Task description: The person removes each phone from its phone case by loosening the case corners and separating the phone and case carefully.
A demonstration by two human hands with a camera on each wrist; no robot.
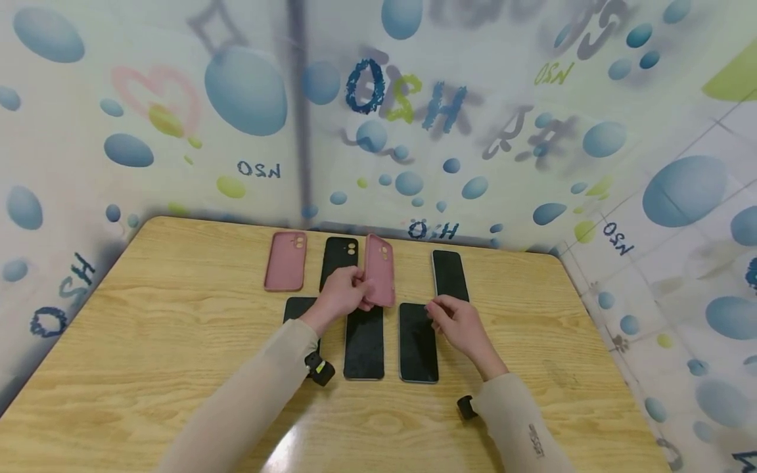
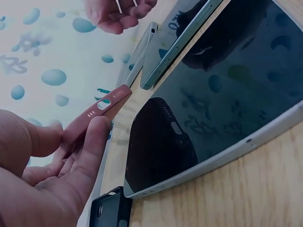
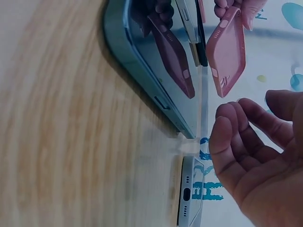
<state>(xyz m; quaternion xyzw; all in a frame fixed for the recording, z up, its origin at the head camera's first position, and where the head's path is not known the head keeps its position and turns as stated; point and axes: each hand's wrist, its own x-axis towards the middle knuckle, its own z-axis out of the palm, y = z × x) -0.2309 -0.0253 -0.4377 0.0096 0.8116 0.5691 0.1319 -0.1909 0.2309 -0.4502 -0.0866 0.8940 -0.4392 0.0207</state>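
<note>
My left hand [image 1: 342, 292] pinches a pink phone case [image 1: 381, 270] by its lower left edge and holds it tilted above the table. In the left wrist view, thumb and fingers grip the end of the case [image 2: 87, 120] with port holes along its rim. My right hand [image 1: 464, 327] hovers by the upper right corner of a dark-screened phone [image 1: 416, 351]; its fingers are loosely curled, and nothing shows between them in the right wrist view. Another phone [image 1: 364, 351] lies below the held case. A black phone case [image 1: 337, 255] lies behind my left hand, partly covered.
A second pink case [image 1: 285, 264] lies at the back left of the wooden table [image 1: 148, 315]. One more phone [image 1: 451, 272] lies behind my right hand. A dark flat thing [image 1: 298, 307] is partly hidden by the left sleeve. A patterned wall [image 1: 355, 171] stands behind the table.
</note>
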